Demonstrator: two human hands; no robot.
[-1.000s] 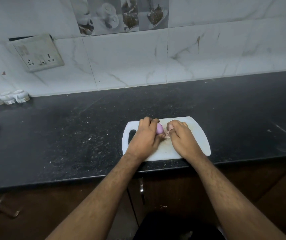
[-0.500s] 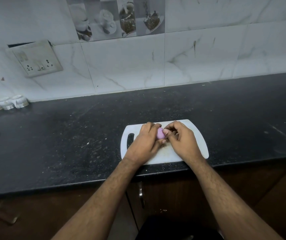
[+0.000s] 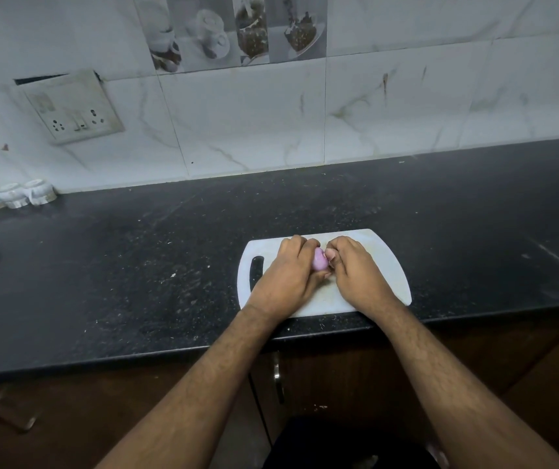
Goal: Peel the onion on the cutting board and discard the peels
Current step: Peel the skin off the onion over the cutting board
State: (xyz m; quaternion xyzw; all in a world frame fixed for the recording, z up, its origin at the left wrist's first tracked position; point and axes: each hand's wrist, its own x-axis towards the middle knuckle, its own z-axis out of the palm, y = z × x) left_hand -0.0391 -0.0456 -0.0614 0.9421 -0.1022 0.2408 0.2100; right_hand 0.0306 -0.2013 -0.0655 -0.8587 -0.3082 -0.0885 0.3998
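Clearly the small onion [image 3: 319, 258] is light, firm and slick: left hand [image 3: 291, 272] grips it over the cutting board [image 3: 386, 265], right hand [image 3: 356, 272] pinches at its right end, likely loose skin.

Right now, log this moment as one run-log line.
step: peeling | left hand: grips onion | right hand: picks at onion skin | surface: white cutting board | peels discarded: not yet

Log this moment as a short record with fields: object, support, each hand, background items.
object: small purple peeled-looking onion, held between both hands
support: white plastic cutting board on black speckled countertop
left hand: fingers curled round the onion
right hand: fingertips pinching at the onion's right side
background items: three small white jars by the wall; white switch socket plate
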